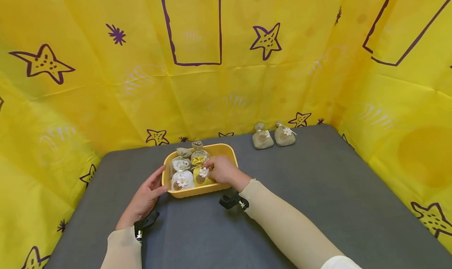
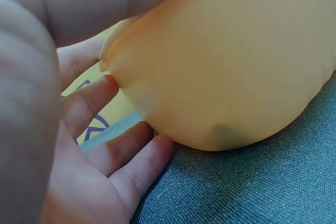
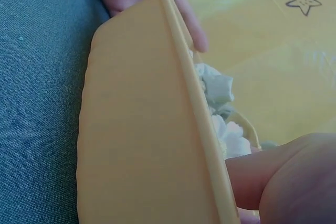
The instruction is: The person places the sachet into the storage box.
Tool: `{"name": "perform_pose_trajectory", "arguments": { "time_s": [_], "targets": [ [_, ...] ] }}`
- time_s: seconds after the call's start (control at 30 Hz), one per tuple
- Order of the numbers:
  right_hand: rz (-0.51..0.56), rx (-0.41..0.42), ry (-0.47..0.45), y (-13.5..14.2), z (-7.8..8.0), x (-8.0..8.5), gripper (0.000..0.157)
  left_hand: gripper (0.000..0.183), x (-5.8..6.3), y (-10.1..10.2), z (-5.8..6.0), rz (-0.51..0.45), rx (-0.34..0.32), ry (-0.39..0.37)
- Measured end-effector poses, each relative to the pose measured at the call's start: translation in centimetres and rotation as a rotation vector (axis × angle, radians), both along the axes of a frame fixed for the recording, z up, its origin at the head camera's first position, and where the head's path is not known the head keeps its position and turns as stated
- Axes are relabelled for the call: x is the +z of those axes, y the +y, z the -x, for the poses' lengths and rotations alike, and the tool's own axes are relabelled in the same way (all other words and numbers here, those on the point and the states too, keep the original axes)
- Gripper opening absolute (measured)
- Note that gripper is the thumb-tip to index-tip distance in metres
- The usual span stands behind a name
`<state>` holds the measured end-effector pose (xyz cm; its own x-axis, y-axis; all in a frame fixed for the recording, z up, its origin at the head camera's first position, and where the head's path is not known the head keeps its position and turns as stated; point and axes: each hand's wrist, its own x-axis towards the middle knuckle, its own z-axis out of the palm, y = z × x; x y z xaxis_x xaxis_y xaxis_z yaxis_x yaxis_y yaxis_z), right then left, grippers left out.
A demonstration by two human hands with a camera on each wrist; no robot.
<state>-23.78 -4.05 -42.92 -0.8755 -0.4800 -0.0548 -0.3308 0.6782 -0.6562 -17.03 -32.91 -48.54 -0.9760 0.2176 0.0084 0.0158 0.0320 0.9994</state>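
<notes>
A yellow plastic basket (image 1: 231, 153) stands on the grey table, with several small tied cloth pouches inside. At its front left is a white pouch (image 1: 183, 178) with a daisy. Beside that sits a yellow pouch (image 1: 199, 178), also with a daisy, and my right hand (image 1: 223, 170) pinches it inside the basket. Behind them stand two brownish pouches (image 1: 198, 148). My left hand (image 1: 146, 194) holds the basket's left corner, thumb at the rim. In the left wrist view its fingers (image 2: 131, 150) curve along the outer wall. The right fingertips are partly hidden behind the rim in the right wrist view.
Two more brownish pouches with daisies, a left one (image 1: 263, 139) and a right one (image 1: 284, 136), stand at the back of the grey table (image 1: 318, 190). Yellow cloth (image 1: 197, 96) printed with starfish hangs behind and along both sides.
</notes>
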Motion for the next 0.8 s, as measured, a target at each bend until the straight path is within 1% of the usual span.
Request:
{"name": "perform_pose_trajectory", "arguments": {
  "time_s": [0.1, 0.3, 0.43, 0.53, 0.63, 0.8],
  "targets": [
    [-0.005, 0.005, 0.012, -0.03, -0.05, -0.16, 0.028, 0.075, -0.16, -0.09, 0.02, 0.006, 0.000, -0.005],
    [-0.059, 0.012, 0.062, -0.17, -0.08, -0.18, 0.022, 0.075, -0.16, -0.08, -0.03, 0.002, 0.003, -0.006],
    [-0.073, 0.015, 0.062, -0.21, -0.02, -0.12, 0.022, 0.075, -0.17, -0.04, -0.06, -0.005, 0.002, -0.005],
    [-0.050, 0.008, 0.055, -0.07, 0.03, 0.08, 0.026, 0.075, -0.01, 0.08, 0.09, -0.002, 0.005, 0.001],
    [-0.008, -0.020, 0.048, 0.13, 0.04, 0.24, 0.030, 0.076, 0.19, 0.18, 0.34, 0.003, 0.010, 0.001],
    [0.069, -0.053, 0.039, 0.15, -0.17, -0.11, 0.027, 0.076, 0.15, -0.02, 0.04, 0.033, 0.008, -0.011]
  ]
}}
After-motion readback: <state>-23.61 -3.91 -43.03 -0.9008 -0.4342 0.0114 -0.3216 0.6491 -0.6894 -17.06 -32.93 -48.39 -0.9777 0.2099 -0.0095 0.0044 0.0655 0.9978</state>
